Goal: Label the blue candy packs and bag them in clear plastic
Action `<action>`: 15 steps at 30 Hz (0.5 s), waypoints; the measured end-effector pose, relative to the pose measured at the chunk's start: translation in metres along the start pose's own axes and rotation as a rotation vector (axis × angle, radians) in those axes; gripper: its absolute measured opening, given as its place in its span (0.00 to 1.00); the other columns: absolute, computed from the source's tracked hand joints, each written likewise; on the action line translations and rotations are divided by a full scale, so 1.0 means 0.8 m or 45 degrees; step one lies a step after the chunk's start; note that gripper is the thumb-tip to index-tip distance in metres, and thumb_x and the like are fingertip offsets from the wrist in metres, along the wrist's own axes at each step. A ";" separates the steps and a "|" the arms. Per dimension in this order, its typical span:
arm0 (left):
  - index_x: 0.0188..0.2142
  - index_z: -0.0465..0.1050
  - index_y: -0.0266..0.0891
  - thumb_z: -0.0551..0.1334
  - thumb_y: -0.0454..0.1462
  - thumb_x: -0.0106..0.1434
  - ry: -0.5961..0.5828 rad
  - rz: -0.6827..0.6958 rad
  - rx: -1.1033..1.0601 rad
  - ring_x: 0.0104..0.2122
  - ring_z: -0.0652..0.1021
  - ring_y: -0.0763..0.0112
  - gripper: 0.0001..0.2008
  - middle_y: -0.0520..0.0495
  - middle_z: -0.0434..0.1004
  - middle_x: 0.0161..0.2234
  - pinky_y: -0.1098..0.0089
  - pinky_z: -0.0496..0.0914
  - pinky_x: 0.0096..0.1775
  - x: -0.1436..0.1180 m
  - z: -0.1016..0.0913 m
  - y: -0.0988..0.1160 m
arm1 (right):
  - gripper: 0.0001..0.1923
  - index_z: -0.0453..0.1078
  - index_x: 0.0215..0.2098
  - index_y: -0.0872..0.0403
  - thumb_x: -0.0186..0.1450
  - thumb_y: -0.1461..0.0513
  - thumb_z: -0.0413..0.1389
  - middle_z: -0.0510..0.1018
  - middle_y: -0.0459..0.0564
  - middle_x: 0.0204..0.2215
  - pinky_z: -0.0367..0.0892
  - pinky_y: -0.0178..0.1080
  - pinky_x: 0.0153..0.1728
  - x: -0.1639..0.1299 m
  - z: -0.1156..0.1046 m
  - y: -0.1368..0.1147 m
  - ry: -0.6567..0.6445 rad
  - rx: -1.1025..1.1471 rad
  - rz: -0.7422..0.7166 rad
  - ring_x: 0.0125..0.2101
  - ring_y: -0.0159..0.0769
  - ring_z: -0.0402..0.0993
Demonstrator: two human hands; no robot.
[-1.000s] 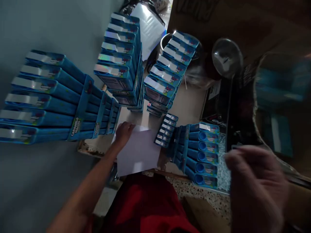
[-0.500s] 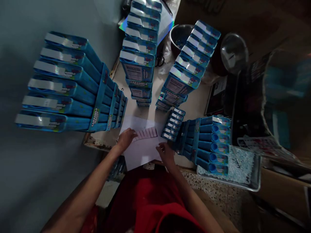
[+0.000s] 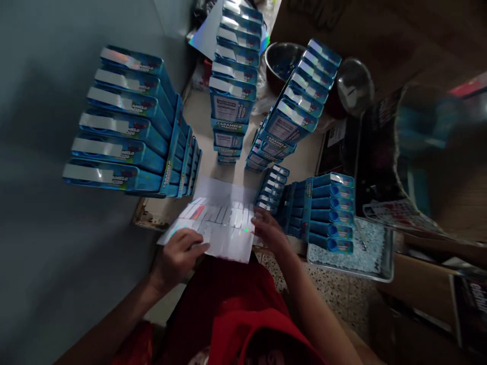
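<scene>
A shiny holographic sheet [image 3: 218, 228] printed with rows of strips lies tilted at the near table edge, over a white paper [image 3: 220, 190]. My left hand [image 3: 178, 256] pinches the sheet's near left corner. My right hand [image 3: 268, 230] holds its right edge. Tall stacks of blue candy boxes surround it: one at the left [image 3: 129, 121], one at the back middle [image 3: 234, 81], one leaning at the back right [image 3: 300, 101]. A lower row of blue boxes with round openings [image 3: 327, 213] sits just right of my right hand.
A metal tray of pale granules [image 3: 361, 253] stands right of the low boxes. A metal bowl [image 3: 281, 58] and a clear lid [image 3: 355, 86] are at the back. A grey wall runs along the left. Dark clutter fills the right side.
My right hand came in from the right and took the sheet's edge. My left hand drew back toward me, and the holographic sheet now lies on top of the white paper.
</scene>
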State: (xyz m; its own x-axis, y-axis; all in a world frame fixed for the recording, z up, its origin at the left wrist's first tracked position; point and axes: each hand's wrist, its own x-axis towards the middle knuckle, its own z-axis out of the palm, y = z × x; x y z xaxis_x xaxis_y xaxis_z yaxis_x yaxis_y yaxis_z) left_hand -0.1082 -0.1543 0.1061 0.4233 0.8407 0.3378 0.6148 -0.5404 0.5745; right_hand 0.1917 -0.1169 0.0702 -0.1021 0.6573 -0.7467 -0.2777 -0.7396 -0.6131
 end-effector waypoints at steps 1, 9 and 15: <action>0.40 0.82 0.48 0.64 0.28 0.65 -0.010 0.047 0.013 0.41 0.78 0.63 0.13 0.48 0.81 0.37 0.60 0.74 0.50 -0.013 0.003 0.004 | 0.33 0.70 0.53 0.48 0.51 0.55 0.70 0.80 0.45 0.39 0.70 0.37 0.37 -0.007 0.005 -0.006 0.003 -0.048 -0.083 0.35 0.36 0.76; 0.47 0.80 0.49 0.66 0.25 0.62 0.121 0.081 0.103 0.45 0.78 0.58 0.19 0.46 0.81 0.40 0.54 0.74 0.53 -0.033 0.016 0.009 | 0.20 0.75 0.51 0.50 0.59 0.62 0.61 0.73 0.41 0.27 0.57 0.33 0.27 -0.111 0.011 -0.092 -0.069 -0.433 -0.434 0.25 0.31 0.63; 0.41 0.82 0.46 0.63 0.28 0.66 0.216 -0.001 0.051 0.48 0.77 0.58 0.12 0.45 0.81 0.43 0.56 0.73 0.54 0.016 0.018 0.024 | 0.19 0.76 0.45 0.50 0.56 0.60 0.67 0.74 0.41 0.25 0.61 0.34 0.29 -0.124 -0.046 -0.095 0.098 -0.252 -0.531 0.25 0.31 0.65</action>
State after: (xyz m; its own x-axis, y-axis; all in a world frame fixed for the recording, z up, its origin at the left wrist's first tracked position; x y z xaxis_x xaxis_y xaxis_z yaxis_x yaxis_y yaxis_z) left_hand -0.0815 -0.1543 0.1109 0.3064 0.8331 0.4605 0.6424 -0.5380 0.5458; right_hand 0.2578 -0.1316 0.1813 0.0532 0.8973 -0.4382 -0.0917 -0.4326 -0.8969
